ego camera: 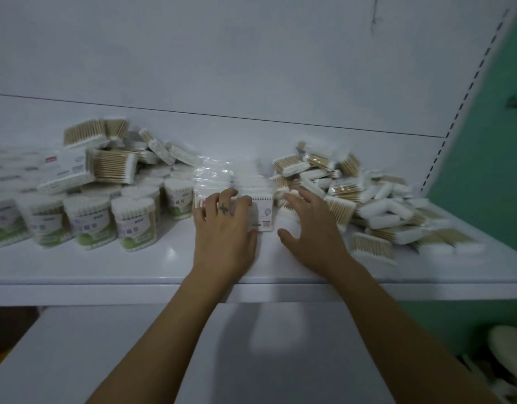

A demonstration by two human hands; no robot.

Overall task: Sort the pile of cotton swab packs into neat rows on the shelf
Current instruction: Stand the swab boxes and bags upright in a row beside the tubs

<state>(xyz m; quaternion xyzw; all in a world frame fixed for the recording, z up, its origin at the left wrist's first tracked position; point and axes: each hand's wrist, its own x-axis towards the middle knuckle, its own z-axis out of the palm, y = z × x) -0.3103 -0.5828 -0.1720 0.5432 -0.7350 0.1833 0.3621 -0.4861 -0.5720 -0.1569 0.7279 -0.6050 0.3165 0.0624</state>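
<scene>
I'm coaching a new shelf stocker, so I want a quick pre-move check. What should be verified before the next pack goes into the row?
1. Row steadied: ok, the left hand curls its fingers over the upright packs.
2. Picking hand free: ok, the right hand is open and holds nothing.
3. Supply near: ok, the loose pile lies right at its fingertips.
4. Bare shelf in front of the row: ok.
5. Row straight: cannot tell, the hand covers it and the frame is blurred.
6. Gap to the round tubs: cannot tell.
</scene>
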